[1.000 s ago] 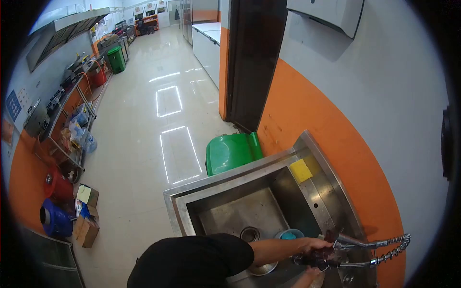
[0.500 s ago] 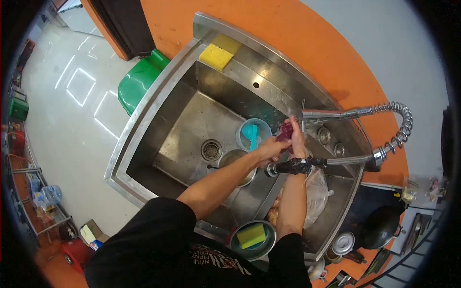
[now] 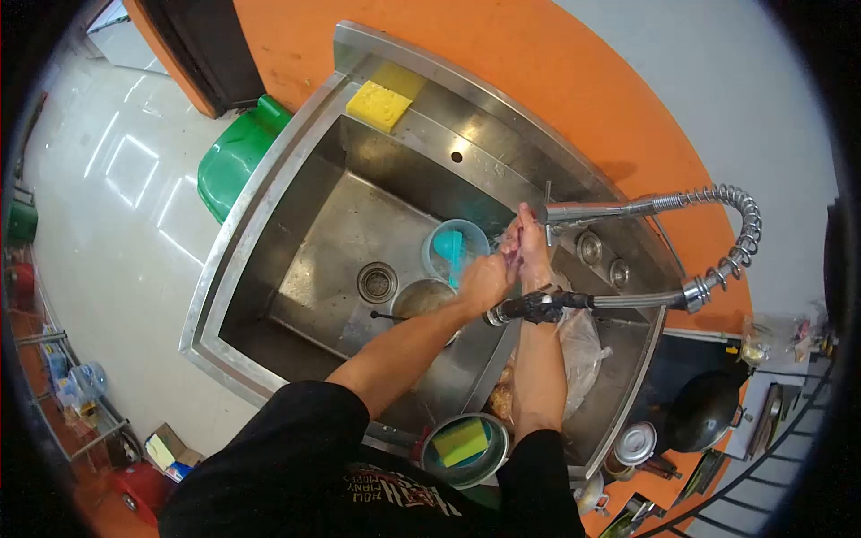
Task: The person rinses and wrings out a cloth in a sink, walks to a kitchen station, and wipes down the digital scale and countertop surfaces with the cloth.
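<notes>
Over the divider between the two sink basins, my left hand (image 3: 486,280) is closed against my right hand (image 3: 533,249). Pressed between them is a wet purple-red thing (image 3: 512,259), mostly hidden by the fingers, so its kind is unclear. My right hand's fingers point toward the tap, curled partly around it. Just above my right wrist hangs the black-taped spray head (image 3: 538,307) of the tap. A clear plastic tub (image 3: 482,231) holding a turquoise scoop (image 3: 451,247) stands beside my left hand. Under my left forearm is a metal bowl (image 3: 421,298).
The steel sink (image 3: 296,152) has a drain (image 3: 377,282) in its left basin. A yellow sponge (image 3: 378,106) lies on the back ledge. A plastic bag (image 3: 581,345) fills part of the right basin. Near my body, a green-yellow sponge (image 3: 460,442) sits in a bowl (image 3: 500,453).
My left hand has closed further over the purple-red thing, which shows less than before. Both hands stay together by the tap. The whole view has shifted slightly.
</notes>
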`<move>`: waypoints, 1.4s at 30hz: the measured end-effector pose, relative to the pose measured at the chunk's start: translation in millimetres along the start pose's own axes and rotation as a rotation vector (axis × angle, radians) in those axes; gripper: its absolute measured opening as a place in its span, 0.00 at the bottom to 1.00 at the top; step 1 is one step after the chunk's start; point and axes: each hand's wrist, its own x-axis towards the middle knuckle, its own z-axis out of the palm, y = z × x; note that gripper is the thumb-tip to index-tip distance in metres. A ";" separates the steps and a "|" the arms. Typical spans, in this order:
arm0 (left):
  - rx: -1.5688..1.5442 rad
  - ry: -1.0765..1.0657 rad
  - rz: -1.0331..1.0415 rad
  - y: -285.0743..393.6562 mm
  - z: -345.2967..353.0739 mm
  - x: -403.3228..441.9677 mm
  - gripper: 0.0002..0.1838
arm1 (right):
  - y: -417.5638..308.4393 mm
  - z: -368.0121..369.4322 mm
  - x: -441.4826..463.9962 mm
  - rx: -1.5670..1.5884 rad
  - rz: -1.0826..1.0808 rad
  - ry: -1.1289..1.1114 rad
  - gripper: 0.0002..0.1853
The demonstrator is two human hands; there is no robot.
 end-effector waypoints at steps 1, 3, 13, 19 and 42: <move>0.056 0.002 0.046 -3.6 -2.2 -0.7 0.23 | 7.9 -10.1 10.7 -0.026 -0.012 -0.001 0.22; 0.113 0.029 0.173 -17.4 2.5 6.8 0.26 | 45.0 -50.5 46.1 -0.405 -0.455 -0.026 0.17; -1.054 -0.612 -0.310 3.2 -62.7 22.5 0.09 | -13.6 11.1 -37.5 -0.880 -0.534 0.040 0.18; -1.293 -0.574 -0.583 22.1 -41.0 29.4 0.13 | -12.0 -0.9 -52.2 0.654 -0.124 -0.352 0.13; 0.788 -0.111 0.496 24.6 -62.4 27.3 0.13 | 28.7 -13.5 39.9 -0.011 -0.226 0.297 0.20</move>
